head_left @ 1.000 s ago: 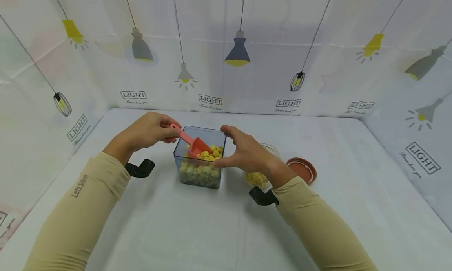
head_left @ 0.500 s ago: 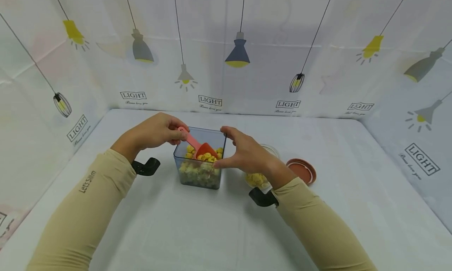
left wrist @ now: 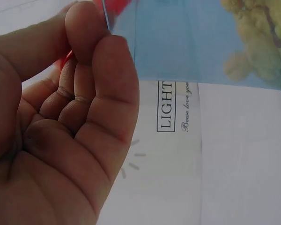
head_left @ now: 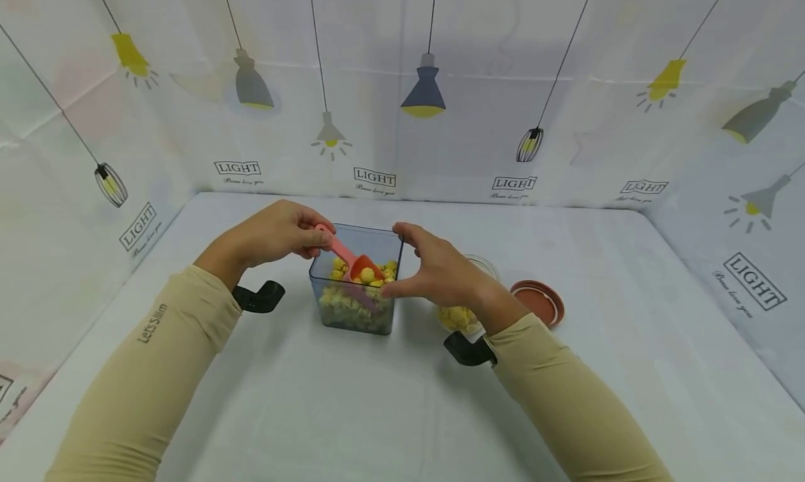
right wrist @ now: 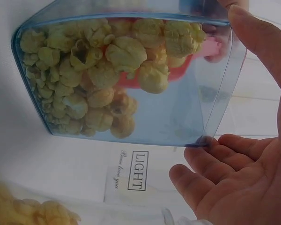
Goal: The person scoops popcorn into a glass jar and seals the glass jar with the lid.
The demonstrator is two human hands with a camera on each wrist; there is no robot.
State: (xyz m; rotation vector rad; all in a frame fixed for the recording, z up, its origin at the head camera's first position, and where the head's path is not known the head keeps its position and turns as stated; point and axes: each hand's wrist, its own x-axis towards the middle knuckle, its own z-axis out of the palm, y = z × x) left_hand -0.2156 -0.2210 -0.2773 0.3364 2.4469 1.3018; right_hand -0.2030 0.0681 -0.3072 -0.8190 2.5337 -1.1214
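My left hand [head_left: 270, 234] pinches the handle of a pink-red scoop [head_left: 339, 248] at the near left of a clear bluish square container [head_left: 371, 239]. The scoop slants down into yellow popcorn [right wrist: 126, 54], its bowl partly sunk, with popcorn in its mouth. In the left wrist view, thumb and fingertips of the left hand [left wrist: 61, 131] meet beside the container's rim. My right hand [head_left: 440, 272] holds the container at its right side, thumb at the front corner and fingers at the back corner. The scoop's bowl shows red through the wall in the right wrist view.
Partly hidden behind the right hand and wrist stands a clear jar [head_left: 458, 319] with yellow popcorn in it. A round brown-red lid [head_left: 539, 304] lies to its right. A white cloth covers the table [head_left: 302, 398], and a lamp-printed curtain [head_left: 478, 147] hangs behind.
My left hand has moved slightly right with the scoop. The scoop's bowl has gone lower into the popcorn, its tip now showing through the front wall. The right hand stays in place.
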